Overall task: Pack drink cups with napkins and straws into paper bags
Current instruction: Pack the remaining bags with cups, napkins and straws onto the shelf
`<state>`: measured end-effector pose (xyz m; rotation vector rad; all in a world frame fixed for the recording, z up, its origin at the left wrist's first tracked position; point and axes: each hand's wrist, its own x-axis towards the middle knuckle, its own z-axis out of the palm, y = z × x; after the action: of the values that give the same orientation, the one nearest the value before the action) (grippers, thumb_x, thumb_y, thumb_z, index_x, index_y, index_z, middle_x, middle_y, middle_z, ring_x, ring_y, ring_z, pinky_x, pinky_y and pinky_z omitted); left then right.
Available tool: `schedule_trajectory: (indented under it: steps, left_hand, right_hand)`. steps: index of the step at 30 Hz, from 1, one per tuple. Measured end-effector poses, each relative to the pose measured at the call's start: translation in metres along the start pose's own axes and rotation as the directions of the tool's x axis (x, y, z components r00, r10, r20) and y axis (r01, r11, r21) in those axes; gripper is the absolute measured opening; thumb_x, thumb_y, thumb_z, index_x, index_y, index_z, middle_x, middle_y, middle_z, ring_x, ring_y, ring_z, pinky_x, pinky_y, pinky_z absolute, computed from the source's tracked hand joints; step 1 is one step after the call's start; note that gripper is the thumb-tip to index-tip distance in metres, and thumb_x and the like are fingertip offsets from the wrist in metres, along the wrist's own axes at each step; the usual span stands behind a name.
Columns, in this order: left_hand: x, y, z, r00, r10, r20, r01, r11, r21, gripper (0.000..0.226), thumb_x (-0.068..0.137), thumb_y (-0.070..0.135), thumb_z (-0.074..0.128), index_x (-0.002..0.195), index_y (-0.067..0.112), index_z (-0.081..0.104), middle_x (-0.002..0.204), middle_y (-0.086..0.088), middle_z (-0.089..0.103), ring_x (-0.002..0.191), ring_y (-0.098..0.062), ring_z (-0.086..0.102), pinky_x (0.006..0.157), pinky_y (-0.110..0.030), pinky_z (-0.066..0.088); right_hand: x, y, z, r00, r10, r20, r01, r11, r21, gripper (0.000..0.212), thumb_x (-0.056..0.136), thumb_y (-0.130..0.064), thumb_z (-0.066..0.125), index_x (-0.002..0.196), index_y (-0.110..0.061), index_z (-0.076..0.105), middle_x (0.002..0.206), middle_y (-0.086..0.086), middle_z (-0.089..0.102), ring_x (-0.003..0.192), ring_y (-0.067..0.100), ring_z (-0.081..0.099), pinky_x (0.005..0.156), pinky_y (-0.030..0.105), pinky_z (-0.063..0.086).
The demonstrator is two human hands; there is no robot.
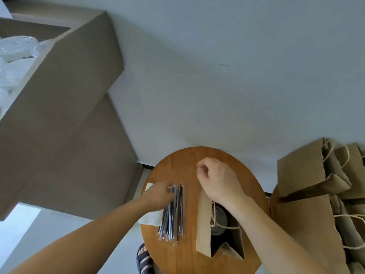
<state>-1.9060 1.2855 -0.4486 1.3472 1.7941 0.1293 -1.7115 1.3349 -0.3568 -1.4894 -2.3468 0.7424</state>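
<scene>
Nearest, at the bottom edge, a foot in a striped sandal (143, 259) shows just beside the round wooden table (177, 258). On the table's right side an open paper bag (203, 224) stands with its mouth toward the camera. A drink cup (218, 219) sits upright inside it, seen from the top, with a twine handle draped across it. To the left of the bag lies a bundle of wrapped straws (173, 211). Its long axis runs from the near edge of the table toward the far edge, and the near ends fan out a little. A stack of napkins (151, 218) lies just left of the straws, partly under the left forearm. The left hand (160, 194) reaches across the napkins to the far ends of the straws and its fingers touch them. Motion blur hides whether they pinch one. The right hand (217, 178) hovers above the table beyond the bag. Its fingers are curled in toward the thumb and nothing shows between them. To the right of the table stand several more paper bags with twine handles (304, 175), packed close together. Farther off on the left is a large cardboard box (69, 95), open at the top, holding clear plastic lids (15, 56). Behind everything is a pale wall (217, 76).
</scene>
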Motion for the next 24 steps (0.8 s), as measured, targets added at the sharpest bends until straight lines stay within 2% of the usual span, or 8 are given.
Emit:
schedule_trajectory:
  steps: [2, 4, 6, 8, 10, 13, 21, 24]
  left_hand:
    - [0.005, -0.023, -0.012, 0.995, -0.073, -0.062, 0.072, 0.997, -0.023, 0.041, 0.094, 0.023, 0.050, 0.135, 0.025, 0.053, 0.106, 0.001, 0.064, 0.079, -0.008, 0.059, 0.063, -0.022, 0.048]
    - [0.010, -0.048, -0.020, 0.986, -0.137, -0.096, 0.134, 0.990, -0.041, 0.043, 0.094, 0.023, 0.047, 0.137, 0.025, 0.051, 0.115, -0.001, 0.065, 0.082, -0.012, 0.060, 0.061, -0.022, 0.046]
    - [0.014, -0.073, -0.023, 0.975, -0.192, -0.115, 0.189, 0.981, -0.036, 0.040, 0.097, 0.030, 0.049, 0.136, 0.022, 0.052, 0.119, 0.001, 0.062, 0.089, -0.013, 0.058, 0.058, -0.020, 0.042]
    - [0.020, -0.095, -0.021, 0.972, -0.212, -0.104, 0.209, 0.977, -0.034, 0.035, 0.098, 0.036, 0.050, 0.130, 0.021, 0.055, 0.109, 0.005, 0.061, 0.086, -0.011, 0.057, 0.056, -0.017, 0.037]
    - [0.028, -0.112, -0.015, 0.971, -0.227, -0.080, 0.223, 0.974, -0.047, 0.031, 0.098, 0.034, 0.051, 0.125, 0.020, 0.057, 0.097, 0.008, 0.057, 0.075, -0.007, 0.056, 0.054, -0.014, 0.035]
    - [0.042, -0.131, -0.005, 0.966, -0.253, -0.050, 0.251, 0.967, -0.045, 0.031, 0.098, 0.028, 0.048, 0.125, 0.017, 0.057, 0.097, 0.006, 0.058, 0.072, -0.007, 0.053, 0.054, -0.015, 0.036]
    - [0.066, -0.163, 0.018, 0.963, -0.271, -0.002, 0.271, 0.961, -0.059, 0.038, 0.097, 0.023, 0.047, 0.134, 0.017, 0.053, 0.118, 0.002, 0.058, 0.080, -0.005, 0.052, 0.054, -0.011, 0.035]
    - [0.065, -0.171, 0.025, 0.955, -0.296, 0.018, 0.297, 0.952, -0.072, 0.039, 0.096, 0.023, 0.048, 0.135, 0.019, 0.052, 0.112, 0.007, 0.054, 0.093, -0.011, 0.054, 0.063, -0.017, 0.042]
  right_hand:
    - [0.018, -0.014, 0.037, 0.990, 0.039, 0.136, -0.047, 0.997, 0.056, 0.023, 0.101, -0.031, 0.049, 0.116, -0.023, 0.064, 0.103, -0.011, 0.064, 0.084, 0.004, 0.062, 0.067, 0.014, 0.044]
    - [0.034, -0.021, 0.084, 0.949, 0.118, 0.291, -0.143, 0.987, 0.066, 0.019, 0.100, -0.031, 0.048, 0.102, -0.021, 0.064, 0.095, -0.008, 0.066, 0.075, 0.006, 0.060, 0.058, 0.021, 0.046]
    - [0.045, -0.020, 0.131, 0.892, 0.202, 0.404, -0.240, 0.970, 0.046, 0.021, 0.098, -0.028, 0.049, 0.092, -0.014, 0.063, 0.099, -0.001, 0.068, 0.076, 0.011, 0.062, 0.065, 0.026, 0.051]
    - [0.048, -0.012, 0.173, 0.843, 0.275, 0.462, -0.325, 0.945, 0.030, 0.018, 0.096, -0.025, 0.050, 0.086, -0.014, 0.060, 0.077, -0.001, 0.059, 0.059, 0.007, 0.055, 0.062, 0.017, 0.049]
    - [0.047, -0.002, 0.206, 0.800, 0.365, 0.475, -0.420, 0.908, 0.008, 0.029, 0.095, -0.026, 0.053, 0.068, -0.017, 0.050, 0.058, -0.003, 0.042, 0.043, 0.007, 0.045, 0.051, 0.018, 0.045]
    - [0.044, 0.012, 0.246, 0.760, 0.457, 0.462, -0.525, 0.851, 0.022, 0.037, 0.094, -0.028, 0.056, 0.062, -0.020, 0.041, 0.054, -0.006, 0.042, 0.040, 0.007, 0.041, 0.034, 0.016, 0.027]
    - [0.047, 0.030, 0.317, 0.705, 0.580, 0.407, -0.617, 0.785, -0.050, 0.037, 0.091, -0.046, 0.057, 0.073, -0.016, 0.045, 0.061, -0.005, 0.052, 0.047, 0.008, 0.050, 0.039, 0.018, 0.030]
    - [0.045, 0.033, 0.330, 0.703, 0.607, 0.370, -0.630, 0.774, -0.072, 0.032, 0.086, -0.051, 0.059, 0.082, -0.020, 0.052, 0.069, -0.006, 0.060, 0.054, 0.008, 0.059, 0.040, 0.017, 0.034]
